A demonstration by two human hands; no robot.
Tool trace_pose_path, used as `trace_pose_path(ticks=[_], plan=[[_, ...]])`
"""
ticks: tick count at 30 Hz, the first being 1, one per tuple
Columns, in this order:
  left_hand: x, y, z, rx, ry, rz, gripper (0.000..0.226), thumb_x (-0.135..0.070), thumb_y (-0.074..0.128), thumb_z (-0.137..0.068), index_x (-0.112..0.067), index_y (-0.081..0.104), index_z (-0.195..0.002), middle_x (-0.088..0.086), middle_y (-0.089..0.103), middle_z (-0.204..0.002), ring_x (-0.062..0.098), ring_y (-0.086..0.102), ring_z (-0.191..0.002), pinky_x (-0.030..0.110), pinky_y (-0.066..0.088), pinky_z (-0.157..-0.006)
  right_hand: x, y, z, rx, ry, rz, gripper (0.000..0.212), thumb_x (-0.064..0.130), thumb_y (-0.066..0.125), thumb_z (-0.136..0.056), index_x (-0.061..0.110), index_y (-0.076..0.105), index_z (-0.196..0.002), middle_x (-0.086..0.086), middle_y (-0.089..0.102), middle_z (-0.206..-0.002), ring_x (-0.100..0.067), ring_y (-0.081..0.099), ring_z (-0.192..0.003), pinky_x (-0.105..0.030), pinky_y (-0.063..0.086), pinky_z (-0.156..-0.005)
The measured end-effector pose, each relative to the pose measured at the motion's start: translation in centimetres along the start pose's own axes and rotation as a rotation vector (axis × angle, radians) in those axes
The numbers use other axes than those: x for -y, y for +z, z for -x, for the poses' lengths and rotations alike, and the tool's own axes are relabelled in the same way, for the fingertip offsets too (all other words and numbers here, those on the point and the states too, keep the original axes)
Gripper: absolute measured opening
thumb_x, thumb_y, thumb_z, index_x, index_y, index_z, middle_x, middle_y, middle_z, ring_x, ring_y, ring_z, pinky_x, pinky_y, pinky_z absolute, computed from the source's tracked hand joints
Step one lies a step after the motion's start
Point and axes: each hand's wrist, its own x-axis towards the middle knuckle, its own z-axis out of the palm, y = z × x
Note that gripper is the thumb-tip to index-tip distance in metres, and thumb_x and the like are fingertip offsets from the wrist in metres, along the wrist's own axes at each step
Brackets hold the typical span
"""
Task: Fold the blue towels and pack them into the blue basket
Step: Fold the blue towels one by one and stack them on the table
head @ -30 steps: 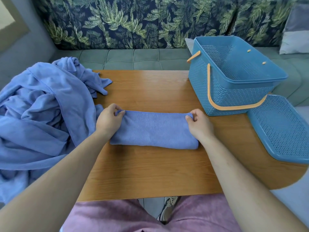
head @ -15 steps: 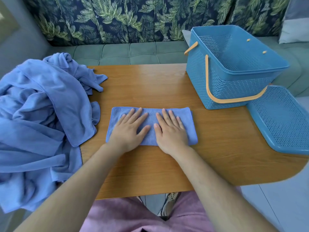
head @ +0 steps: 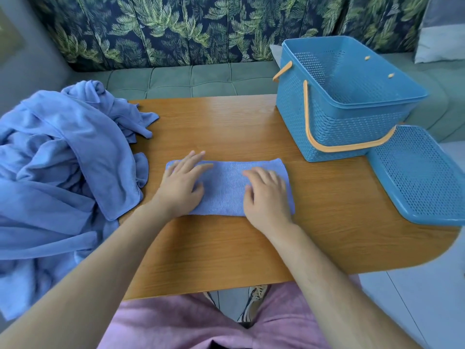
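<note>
1. Blue towel (head: pixel 224 187), folded into a narrow band, lies flat on the wooden table (head: pixel 226 248) in front of me, between the heap of unfolded towels (head: pixel 63 159) and the blue basket (head: pixel 339 117).
2. My left hand (head: pixel 181 183) presses its left end with fingers spread. My right hand (head: pixel 266 195) presses the right end, fingers close together and a little blurred. I judge both are there to flatten the fold.
3. The basket stands open, its lid (head: pixel 422 177) laid beside it, ready for packing.
4. The cloth looks smooth, soft and even-edged.

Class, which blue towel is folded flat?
The towel under the left hand and right hand; the others lie crumpled in a pile at the left.
</note>
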Motion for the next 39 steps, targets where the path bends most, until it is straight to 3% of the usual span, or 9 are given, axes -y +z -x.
trace_pose_path(ticks=[3, 7, 9, 12, 17, 22, 26, 34, 39], plan=[[-1.3, 0.7, -1.1, 0.047, 0.12, 0.092, 0.05, -0.008, 0.05, -0.092, -0.031, 0.058, -0.135, -0.012, 0.043, -0.154, 0.013, 0.027, -0.15, 0.036, 0.023, -0.111, 2.3, 0.7, 1.0, 0.03, -0.013, -0.04, 0.022, 0.038, 0.059, -0.09, 0.025, 0.069, -0.105, 0.006, 0.062, -0.102, -0.024, 0.057, -0.096, -0.041, 0.043, -0.083], [-1.8, 0.9, -0.8, 0.036, 0.061, -0.049, 0.047, -0.04, 0.036, -0.09, -0.035, 0.065, -0.126, -0.012, 0.061, -0.13, 0.019, 0.055, -0.124, 0.04, 0.04, -0.094, 1.5, 1.2, 0.9, 0.097, -0.028, 0.014, 0.028, 0.044, 0.06, -0.085, 0.031, 0.07, -0.107, 0.009, 0.063, -0.107, -0.021, 0.057, -0.103, -0.039, 0.042, -0.089], [-2.0, 0.3, 0.1, -0.031, 0.057, -0.163, 0.05, -0.052, 0.034, -0.086, -0.036, 0.07, -0.116, -0.011, 0.062, -0.104, 0.021, 0.059, -0.102, 0.036, 0.038, -0.082, 0.3, 0.7, 0.1, 0.082, -0.053, 0.012, 0.03, 0.035, 0.058, -0.082, 0.032, 0.073, -0.108, 0.01, 0.066, -0.114, -0.021, 0.059, -0.11, -0.039, 0.041, -0.097], [-2.6, -0.2, 1.6, -0.082, 0.052, -0.169, 0.045, -0.058, 0.037, -0.083, -0.035, 0.07, -0.102, -0.011, 0.054, -0.088, 0.019, 0.057, -0.095, 0.033, 0.034, -0.079, -1.0, 0.1, -1.1, 0.013, -0.048, -0.029, 0.028, 0.023, 0.061, -0.079, 0.029, 0.075, -0.103, 0.008, 0.067, -0.12, -0.024, 0.057, -0.115, -0.038, 0.038, -0.099], [-2.0, 0.8, 2.7, -0.12, 0.101, -0.004, 0.039, -0.051, 0.048, -0.085, -0.038, 0.068, -0.116, -0.017, 0.057, -0.116, 0.012, 0.05, -0.112, 0.033, 0.033, -0.078, -0.2, 0.6, -0.9, 0.145, -0.14, -0.13, 0.031, 0.046, 0.061, -0.087, 0.035, 0.073, -0.114, 0.011, 0.06, -0.134, -0.016, 0.047, -0.127, -0.037, 0.036, -0.104], [-0.6, 1.0, 2.7, -0.078, 0.091, 0.007, 0.035, -0.056, 0.048, -0.092, -0.045, 0.066, -0.121, -0.024, 0.056, -0.128, 0.005, 0.047, -0.122, 0.031, 0.029, -0.082, -1.5, 0.6, -0.2, 0.223, -0.052, -0.167, 0.043, 0.058, 0.052, -0.085, 0.04, 0.071, -0.119, 0.008, 0.053, -0.146, -0.019, 0.04, -0.14, -0.041, 0.034, -0.116], [1.3, 0.7, 3.0, -0.105, 0.069, 0.047, 0.023, -0.05, 0.054, -0.098, -0.046, 0.066, -0.118, -0.029, 0.055, -0.131, 0.002, 0.05, -0.122, 0.032, 0.03, -0.083, -3.5, -0.2, 1.1, 0.243, 0.016, -0.236, 0.042, 0.053, 0.058, -0.091, 0.037, 0.068, -0.129, 0.007, 0.043, -0.157, -0.02, 0.029, -0.15, -0.04, 0.027, -0.121], [0.7, 1.4, 4.8, -0.14, 0.045, 0.08, 0.025, -0.044, 0.052, -0.099, -0.041, 0.063, -0.121, -0.027, 0.055, -0.133, 0.002, 0.047, -0.128, 0.031, 0.025, -0.093, -3.9, -1.3, 2.8, 0.234, 0.073, -0.09, 0.055, 0.065, 0.043, -0.093, 0.04, 0.059, -0.139, 0.004, 0.043, -0.158, -0.021, 0.029, -0.151, -0.044, 0.028, -0.12], [-0.2, 1.3, 6.8, -0.156, 0.012, 0.102, 0.028, -0.046, 0.05, -0.097, -0.039, 0.065, -0.119, -0.025, 0.055, -0.133, 0.006, 0.047, -0.128, 0.033, 0.028, -0.093, -4.3, -2.0, 3.2, 0.201, 0.033, -0.291, 0.038, 0.049, 0.062, -0.092, 0.034, 0.071, -0.125, 0.007, 0.051, -0.15, -0.02, 0.04, -0.142, -0.042, 0.032, -0.118]])
